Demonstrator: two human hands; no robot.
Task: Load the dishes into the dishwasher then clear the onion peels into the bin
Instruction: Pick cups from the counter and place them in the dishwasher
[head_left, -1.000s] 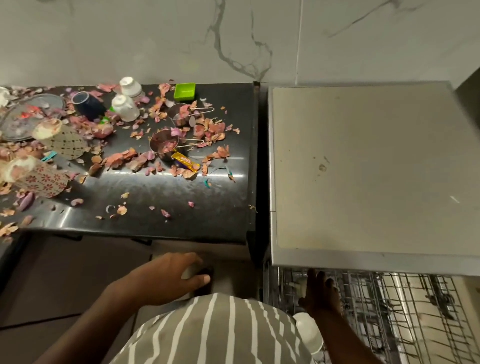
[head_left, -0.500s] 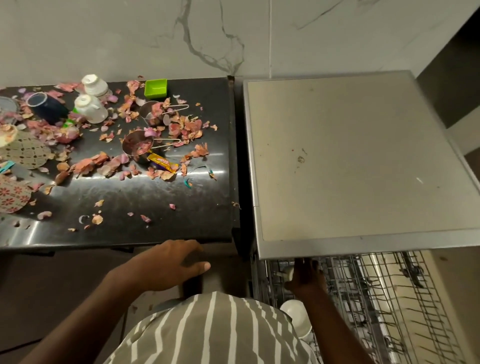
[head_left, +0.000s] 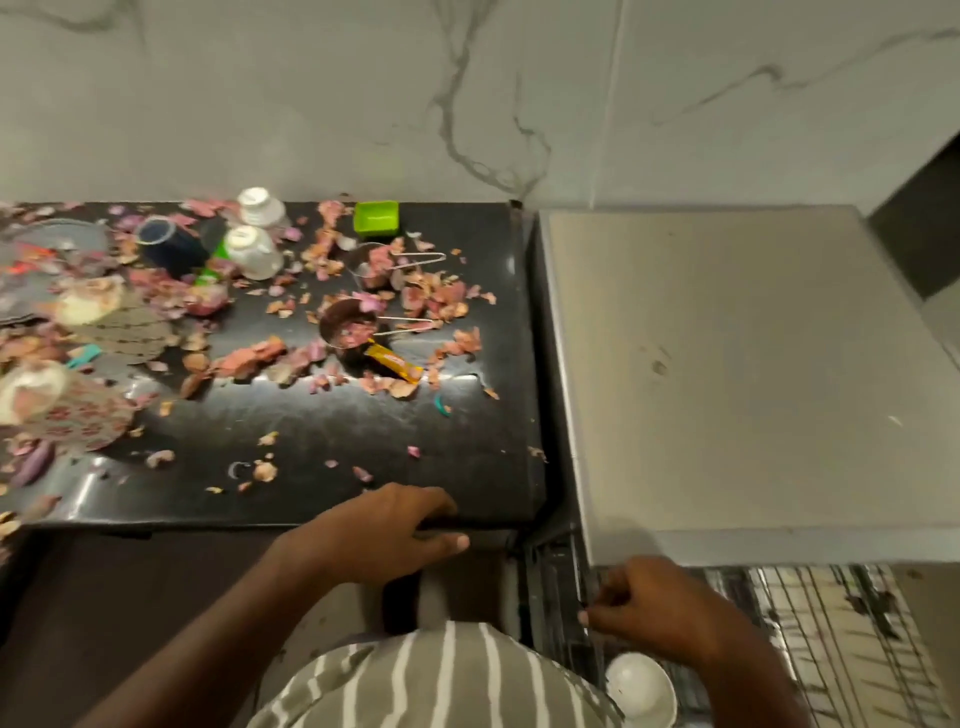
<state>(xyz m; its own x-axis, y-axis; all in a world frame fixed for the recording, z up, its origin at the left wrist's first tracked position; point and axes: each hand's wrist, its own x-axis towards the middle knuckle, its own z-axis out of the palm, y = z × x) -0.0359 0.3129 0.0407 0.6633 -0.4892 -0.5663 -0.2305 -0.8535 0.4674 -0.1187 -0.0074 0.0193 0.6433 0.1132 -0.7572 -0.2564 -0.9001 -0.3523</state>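
White bowl (head_left: 641, 687) nearest, in dishwasher rack (head_left: 831, 649). Right hand (head_left: 657, 605) above it, fingers curled, seemingly pinching rack wire; blur, cannot tell. Left hand (head_left: 387, 530) grips black counter (head_left: 337, 431) front edge. Onion peels (head_left: 249, 358) scattered across counter among steel cups (head_left: 345, 330), white cups (head_left: 254, 252).

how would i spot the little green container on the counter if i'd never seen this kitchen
Start at the black stone counter strewn with pink onion peels. Follow its back edge along the marble wall toward the right. The small bright green square plastic container sits there, the only vivid green, straight-sided thing, right of two upturned white cups.
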